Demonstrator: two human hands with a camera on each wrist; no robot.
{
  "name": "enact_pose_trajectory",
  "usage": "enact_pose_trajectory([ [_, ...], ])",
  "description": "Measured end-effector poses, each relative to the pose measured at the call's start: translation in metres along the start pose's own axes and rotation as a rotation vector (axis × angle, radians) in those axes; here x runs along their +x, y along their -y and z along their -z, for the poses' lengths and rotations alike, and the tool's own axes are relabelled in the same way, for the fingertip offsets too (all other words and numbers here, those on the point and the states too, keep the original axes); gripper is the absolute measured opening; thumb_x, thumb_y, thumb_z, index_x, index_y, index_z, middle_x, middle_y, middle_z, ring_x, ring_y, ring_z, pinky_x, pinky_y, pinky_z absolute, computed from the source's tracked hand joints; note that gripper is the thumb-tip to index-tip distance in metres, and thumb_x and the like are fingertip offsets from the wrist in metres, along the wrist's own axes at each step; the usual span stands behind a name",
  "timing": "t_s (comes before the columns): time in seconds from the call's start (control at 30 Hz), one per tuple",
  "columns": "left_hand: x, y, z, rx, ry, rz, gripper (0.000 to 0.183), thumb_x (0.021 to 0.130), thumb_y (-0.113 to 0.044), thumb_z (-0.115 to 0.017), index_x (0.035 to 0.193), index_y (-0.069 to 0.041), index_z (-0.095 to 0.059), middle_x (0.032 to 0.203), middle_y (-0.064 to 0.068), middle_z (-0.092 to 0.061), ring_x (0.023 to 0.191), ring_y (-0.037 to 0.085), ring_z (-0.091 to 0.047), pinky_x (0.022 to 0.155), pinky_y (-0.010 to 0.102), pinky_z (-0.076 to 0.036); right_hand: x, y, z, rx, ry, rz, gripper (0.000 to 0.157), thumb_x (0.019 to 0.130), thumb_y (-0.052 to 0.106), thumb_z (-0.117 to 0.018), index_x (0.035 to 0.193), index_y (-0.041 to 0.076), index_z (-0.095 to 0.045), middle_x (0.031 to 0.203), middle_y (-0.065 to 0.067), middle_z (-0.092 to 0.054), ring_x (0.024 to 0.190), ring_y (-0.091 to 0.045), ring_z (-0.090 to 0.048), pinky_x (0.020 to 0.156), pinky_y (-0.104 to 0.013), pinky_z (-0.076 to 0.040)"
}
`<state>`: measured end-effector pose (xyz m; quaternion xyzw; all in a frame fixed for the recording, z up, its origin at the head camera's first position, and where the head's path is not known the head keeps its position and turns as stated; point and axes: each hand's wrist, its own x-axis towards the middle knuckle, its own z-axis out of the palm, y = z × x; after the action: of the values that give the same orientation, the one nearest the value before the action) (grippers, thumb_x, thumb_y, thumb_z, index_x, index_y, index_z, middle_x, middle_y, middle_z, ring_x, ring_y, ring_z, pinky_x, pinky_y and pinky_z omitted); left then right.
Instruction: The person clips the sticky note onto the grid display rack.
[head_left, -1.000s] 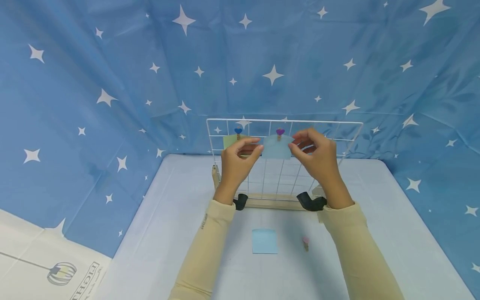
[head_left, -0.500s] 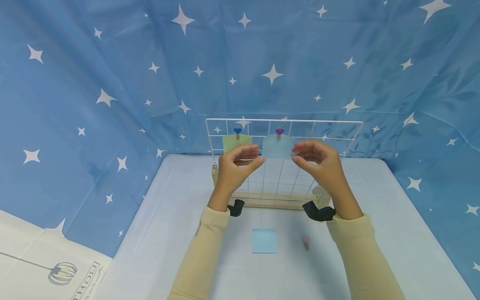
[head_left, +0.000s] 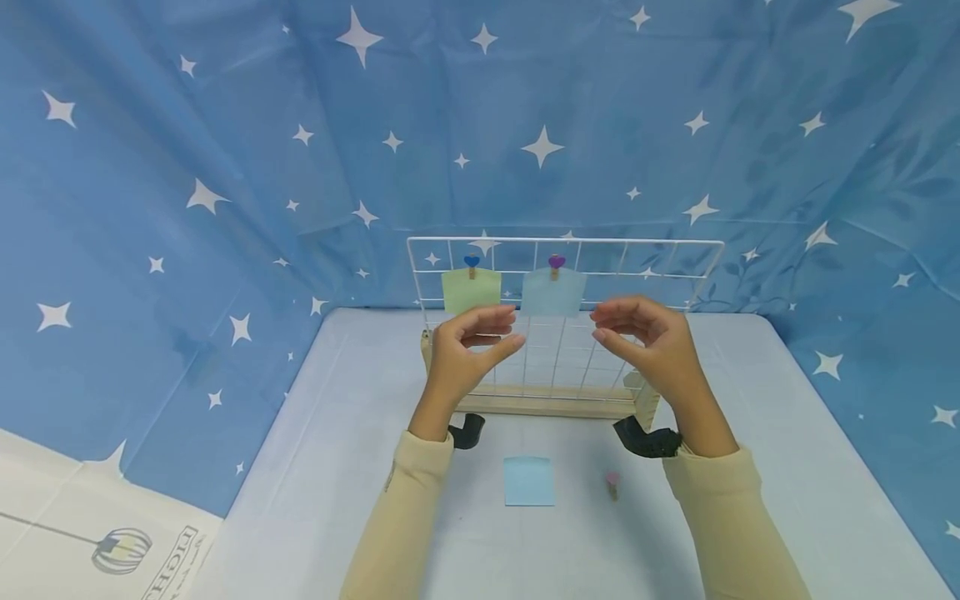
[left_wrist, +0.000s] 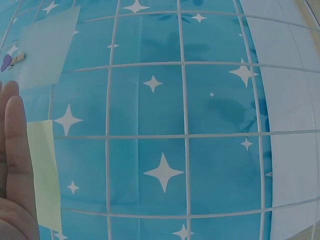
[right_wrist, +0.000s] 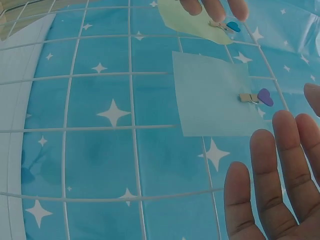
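Head: the left hand and right hand are released, fingers loosely bent, near the blue note held on the grid by a purple clip. Cream cloth reads "LIGHT"; smaller script there is illegible.

Left wrist: fingers before the green note.

Right wrist: spread fingers beside the blue note.

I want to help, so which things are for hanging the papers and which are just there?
Probably for the job:
wire grid
green paper with blue heart peg
hanging blue paper with purple heart peg
loose blue paper
pink-topped peg

Probably just there:
starry curtain
lamp picture
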<state>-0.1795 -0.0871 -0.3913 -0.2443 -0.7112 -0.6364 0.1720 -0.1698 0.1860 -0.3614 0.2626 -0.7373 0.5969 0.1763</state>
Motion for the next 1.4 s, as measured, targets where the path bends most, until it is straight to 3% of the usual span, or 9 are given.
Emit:
enact_pose_trajectory([
  [0.53,-0.019,0.009,0.002,-0.056,0.015,0.047,0.039,0.086,0.006,-0.084,0.124,0.006,-0.076,0.117,0.022,-0.078,0.105,0.031,-0.077,0.09,0.037,-0.064,-0.015,-0.008,0.007,0.007,0.033,-0.013,0.028,0.085,-0.025,-0.071,0.113,-0.019,-0.067,0.104,0.009,-0.078,0.097,-0.005,-0.074,0.091,-0.015,-0.057],
  [0.83,-0.028,0.013,0.001,-0.081,0.026,0.057,0.037,0.087,0.005,-0.083,0.124,0.007,-0.075,0.116,0.024,-0.078,0.103,0.026,-0.078,0.089,0.034,-0.064,-0.029,-0.013,0.008,0.042,0.043,-0.022,0.041,0.084,-0.027,-0.071,0.113,0.001,-0.077,0.104,0.007,-0.079,0.095,-0.005,-0.074,0.091,-0.015,-0.057],
  [1.1,-0.038,0.017,0.001,-0.06,0.026,0.102,0.036,0.088,0.006,-0.082,0.123,0.008,-0.075,0.116,0.023,-0.078,0.103,0.026,-0.078,0.089,0.03,-0.063,-0.041,-0.023,0.011,0.026,0.045,-0.038,0.038,0.085,-0.027,-0.07,0.112,-0.002,-0.076,0.103,0.009,-0.078,0.096,-0.004,-0.074,0.092,-0.015,-0.056],
  [1.4,-0.051,0.026,0.0,-0.06,0.01,0.131,0.036,0.089,0.004,-0.082,0.124,0.007,-0.075,0.115,0.023,-0.078,0.101,0.016,-0.077,0.087,0.027,-0.063,-0.055,-0.031,0.011,0.069,0.022,-0.027,0.037,0.083,-0.029,-0.069,0.111,-0.005,-0.075,0.101,0.004,-0.079,0.096,-0.005,-0.075,0.09,-0.015,-0.057],
])
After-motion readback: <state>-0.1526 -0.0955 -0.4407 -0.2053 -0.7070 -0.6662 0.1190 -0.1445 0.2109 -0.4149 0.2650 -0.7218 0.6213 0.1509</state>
